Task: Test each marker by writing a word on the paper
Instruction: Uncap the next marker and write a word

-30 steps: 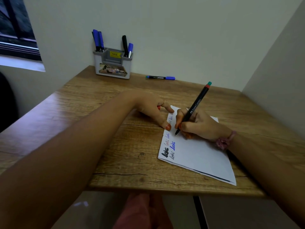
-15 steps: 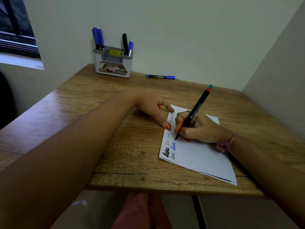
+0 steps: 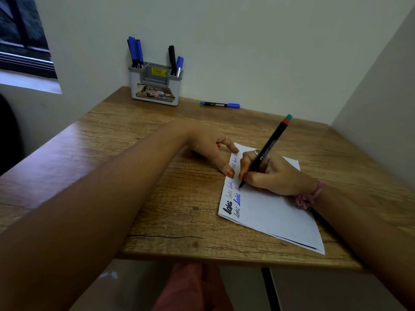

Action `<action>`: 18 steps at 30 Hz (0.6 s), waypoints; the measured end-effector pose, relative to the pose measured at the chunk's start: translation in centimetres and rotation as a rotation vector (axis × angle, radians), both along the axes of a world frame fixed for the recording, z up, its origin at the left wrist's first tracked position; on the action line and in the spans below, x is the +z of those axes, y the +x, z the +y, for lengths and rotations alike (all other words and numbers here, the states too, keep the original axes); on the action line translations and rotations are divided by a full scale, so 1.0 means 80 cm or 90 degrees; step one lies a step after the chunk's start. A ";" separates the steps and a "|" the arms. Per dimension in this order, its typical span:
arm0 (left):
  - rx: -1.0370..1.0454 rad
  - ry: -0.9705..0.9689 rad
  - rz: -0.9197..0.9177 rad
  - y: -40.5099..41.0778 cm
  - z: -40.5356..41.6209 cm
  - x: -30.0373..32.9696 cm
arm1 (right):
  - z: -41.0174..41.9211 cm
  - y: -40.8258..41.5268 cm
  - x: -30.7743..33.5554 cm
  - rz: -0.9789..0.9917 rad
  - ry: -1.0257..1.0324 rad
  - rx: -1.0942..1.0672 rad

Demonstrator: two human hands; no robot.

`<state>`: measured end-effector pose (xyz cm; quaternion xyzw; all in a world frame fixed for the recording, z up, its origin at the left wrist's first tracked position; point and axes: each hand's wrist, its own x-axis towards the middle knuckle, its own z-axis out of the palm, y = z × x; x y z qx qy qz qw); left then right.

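Both forearms are extended forward, with the hands set close together.

The left hand (image 3: 208,147) is laid palm-down, thumb and index finger spread, remaining fingers curled under. The right hand (image 3: 271,173) is closed in a writing grip on a marker (image 3: 266,150), fingers bunched near the tip. A pink band is worn at the right wrist.

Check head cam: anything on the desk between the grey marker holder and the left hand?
Nothing. In the head view, only bare wooden desk lies between the marker holder and the left hand.
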<state>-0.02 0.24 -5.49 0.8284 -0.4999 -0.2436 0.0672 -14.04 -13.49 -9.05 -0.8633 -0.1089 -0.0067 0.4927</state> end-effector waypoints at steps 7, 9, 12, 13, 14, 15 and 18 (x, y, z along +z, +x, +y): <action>-0.004 0.005 -0.010 -0.001 0.000 0.001 | 0.003 0.001 0.001 -0.017 -0.007 -0.020; -0.006 0.004 -0.011 -0.001 0.000 0.001 | 0.003 0.001 0.000 -0.016 -0.012 -0.022; -0.011 0.002 -0.015 -0.002 0.000 0.002 | 0.000 0.001 -0.001 -0.016 -0.014 -0.031; -0.011 0.001 -0.015 -0.002 0.001 0.003 | 0.000 0.002 -0.002 -0.016 -0.015 -0.033; -0.010 0.001 -0.014 -0.002 0.001 0.003 | 0.000 0.002 -0.002 -0.016 -0.015 -0.033; -0.010 0.002 -0.013 -0.002 0.002 0.003 | 0.000 0.003 -0.002 -0.015 -0.015 -0.034; -0.006 0.005 -0.013 -0.002 0.001 0.003 | 0.001 0.001 0.000 -0.004 0.003 -0.036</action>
